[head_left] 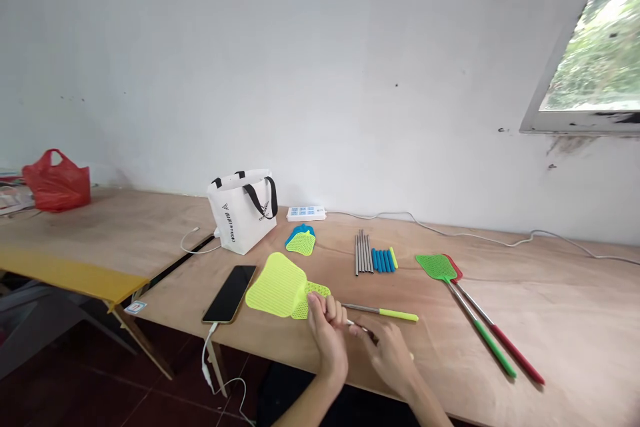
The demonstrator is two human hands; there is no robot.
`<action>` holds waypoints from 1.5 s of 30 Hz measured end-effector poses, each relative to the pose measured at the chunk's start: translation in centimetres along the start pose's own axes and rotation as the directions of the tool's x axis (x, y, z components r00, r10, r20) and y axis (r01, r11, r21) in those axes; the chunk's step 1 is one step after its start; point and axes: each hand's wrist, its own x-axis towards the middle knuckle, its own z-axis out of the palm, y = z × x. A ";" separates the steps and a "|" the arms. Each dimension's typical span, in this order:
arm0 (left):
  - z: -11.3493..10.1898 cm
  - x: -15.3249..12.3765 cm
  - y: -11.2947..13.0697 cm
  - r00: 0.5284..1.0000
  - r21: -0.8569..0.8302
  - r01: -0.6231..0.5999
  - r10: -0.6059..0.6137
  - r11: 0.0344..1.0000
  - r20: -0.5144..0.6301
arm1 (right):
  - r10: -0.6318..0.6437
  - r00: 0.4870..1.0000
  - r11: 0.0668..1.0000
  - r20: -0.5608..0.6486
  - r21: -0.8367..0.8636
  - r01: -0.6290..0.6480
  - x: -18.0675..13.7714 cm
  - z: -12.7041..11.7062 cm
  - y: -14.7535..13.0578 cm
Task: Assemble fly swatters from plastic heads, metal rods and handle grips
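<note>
Counter (575, 320): carries the phone (230, 293).
Yellow-green fly-swatter head (277, 285): just right of the phone; might twist or slip if the grips pull unevenly.
Left hand (327, 333): right of the phone, forearm slanting inward, fingers curled around the head's base.
Right hand (387, 353): farther right of the phone, back uppermost, fingers narrow on a thin rod (349, 322).

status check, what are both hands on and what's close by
Left hand and right hand both gripping yellow swatter. Second swatter lying just beyond them, partly covered. Phone on table, to the left.
</note>
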 end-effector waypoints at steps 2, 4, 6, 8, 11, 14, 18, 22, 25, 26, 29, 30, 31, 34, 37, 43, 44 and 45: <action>-0.2 -0.7 -0.9 0.999 0.027 0.034 -0.034 0.999 0.018 | 0.001 1.000 1.000 -0.018 0.031 -0.001 0.0 0.8 -0.8; -0.4 -0.7 -1.4 0.997 0.034 0.067 -0.068 0.997 0.031 | 0.013 1.000 1.000 -0.023 0.022 -0.012 0.1 1.1 -1.1; -0.4 -0.5 -1.6 0.995 0.036 0.096 -0.097 0.995 0.032 | 0.025 1.000 1.000 0.000 0.010 -0.025 0.3 0.7 -1.0; -0.3 -0.2 -1.7 0.994 0.060 0.107 -0.109 0.992 0.032 | 0.052 0.998 0.998 0.036 0.023 -0.053 0.5 -0.2 -0.7; -0.4 0.4 -2.0 0.991 0.125 0.111 -0.119 0.986 0.056 | 0.078 0.994 0.993 0.080 0.082 -0.084 0.7 -1.7 0.2; -1.0 1.1 -2.2 0.982 0.260 0.137 -0.166 0.956 0.092 | 0.039 0.996 0.994 0.074 0.101 -0.047 0.8 -3.0 1.8; -1.7 1.1 -1.9 0.916 0.632 0.067 -0.298 0.772 0.267 | -0.015 0.999 0.996 -0.050 -0.087 0.010 0.8 -3.8 4.9; -1.3 -0.2 -1.2 0.752 0.765 -0.203 -0.403 0.611 0.522 | -0.111 0.976 0.918 -0.188 -0.396 0.028 0.9 -3.7 6.7; -1.0 -1.0 -0.8 0.698 0.724 -0.319 -0.365 0.611 0.616 | -0.154 0.974 0.858 -0.166 -0.512 0.048 1.0 -2.9 7.0; -1.1 -1.0 -0.8 0.701 0.719 -0.340 -0.347 0.606 0.624 | -0.171 0.974 0.844 -0.150 -0.532 0.066 1.0 -2.5 7.1; -1.7 -0.6 -0.8 0.703 0.724 -0.418 -0.308 0.549 0.640 | -0.227 0.968 0.811 -0.107 -0.570 0.127 0.8 -1.7 7.6; -2.0 -0.3 -0.8 0.691 0.732 -0.456 -0.317 0.507 0.650 | -0.229 0.968 0.807 -0.104 -0.576 0.129 0.7 -1.5 7.9; -2.3 0.1 -0.7 0.675 0.743 -0.498 -0.338 0.447 0.656 | -0.213 0.971 0.808 -0.112 -0.578 0.111 0.7 -1.4 8.2; -2.8 1.8 0.0 0.666 0.769 -0.602 -0.398 0.212 0.631 | -0.088 0.981 0.838 -0.175 -0.546 -0.022 0.4 -1.3 9.2; -3.1 4.0 0.9 0.720 0.771 -0.637 -0.343 0.018 0.603 | 0.021 0.979 0.877 -0.204 -0.467 -0.116 0.4 -1.4 9.6; -4.8 6.2 0.9 0.743 0.745 -0.650 -0.332 -0.150 0.582 | 0.014 0.984 0.927 -0.178 -0.366 -0.079 0.7 -1.4 9.4; -5.1 6.2 0.7 0.737 0.737 -0.657 -0.340 -0.159 0.584 | 0.000 0.983 0.926 -0.182 -0.372 -0.069 0.7 -1.4 9.4; -5.2 6.2 0.5 0.732 0.727 -0.666 -0.339 -0.168 0.591 | -0.016 0.982 0.921 -0.189 -0.384 -0.059 0.7 -1.4 9.3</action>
